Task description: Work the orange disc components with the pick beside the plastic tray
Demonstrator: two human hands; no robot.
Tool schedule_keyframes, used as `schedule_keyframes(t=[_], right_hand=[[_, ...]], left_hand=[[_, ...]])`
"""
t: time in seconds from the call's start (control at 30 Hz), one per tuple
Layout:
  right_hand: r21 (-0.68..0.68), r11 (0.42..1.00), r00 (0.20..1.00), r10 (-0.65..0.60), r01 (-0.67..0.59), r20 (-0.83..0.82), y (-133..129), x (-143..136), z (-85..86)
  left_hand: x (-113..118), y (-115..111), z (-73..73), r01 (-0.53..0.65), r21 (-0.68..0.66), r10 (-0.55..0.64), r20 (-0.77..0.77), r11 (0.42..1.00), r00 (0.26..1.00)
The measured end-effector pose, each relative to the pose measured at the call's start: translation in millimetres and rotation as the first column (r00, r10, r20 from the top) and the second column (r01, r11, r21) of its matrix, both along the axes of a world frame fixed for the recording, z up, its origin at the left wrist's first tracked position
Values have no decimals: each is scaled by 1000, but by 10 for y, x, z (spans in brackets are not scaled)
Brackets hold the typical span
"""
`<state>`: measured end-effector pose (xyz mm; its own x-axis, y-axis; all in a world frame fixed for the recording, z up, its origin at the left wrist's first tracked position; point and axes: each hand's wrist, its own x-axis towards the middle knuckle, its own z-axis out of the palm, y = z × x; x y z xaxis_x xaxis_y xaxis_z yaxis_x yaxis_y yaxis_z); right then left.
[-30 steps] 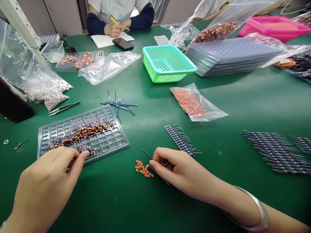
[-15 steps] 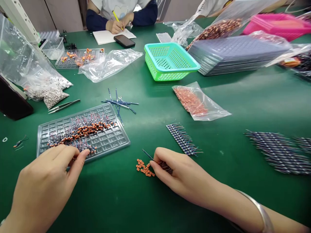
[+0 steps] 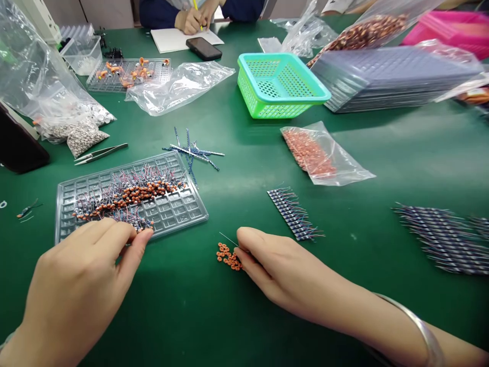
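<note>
My left hand is closed in a pinch at the front edge of a clear compartment tray; whatever lies between thumb and forefinger is hidden. Heaped in that tray are many small orange-tipped parts with fine wires. My right hand is closed around a thin pointed tool, whose slim tip sticks out to the left; the rest is covered by the fingers. Right by its fingertips lies a small pile of orange rings.
Behind my right hand lies a row of wired strips, with a larger group farther right. Tweezers, loose blue strips, a bag of orange pieces and a green basket stand beyond. A co-worker's hands write opposite.
The view has tilted down slightly. My left hand has shifted a little right along the tray's front edge. My right hand has turned slightly, and less of the tool shows.
</note>
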<state>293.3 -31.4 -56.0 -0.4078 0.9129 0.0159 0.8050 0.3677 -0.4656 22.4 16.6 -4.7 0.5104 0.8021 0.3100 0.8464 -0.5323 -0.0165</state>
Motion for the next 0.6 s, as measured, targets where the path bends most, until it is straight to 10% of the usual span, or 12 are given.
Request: schedule_keyframes(t=[0.33, 0.6], right_hand=[[-214, 973, 978, -124, 87, -166, 25, 78, 60], [-457, 886, 843, -190, -73, -503, -116, -3, 270]], left_hand=[[241, -143, -175, 231, -247, -172, 241, 941, 955], [556, -325, -188, 403, -664, 8, 525, 630, 851]])
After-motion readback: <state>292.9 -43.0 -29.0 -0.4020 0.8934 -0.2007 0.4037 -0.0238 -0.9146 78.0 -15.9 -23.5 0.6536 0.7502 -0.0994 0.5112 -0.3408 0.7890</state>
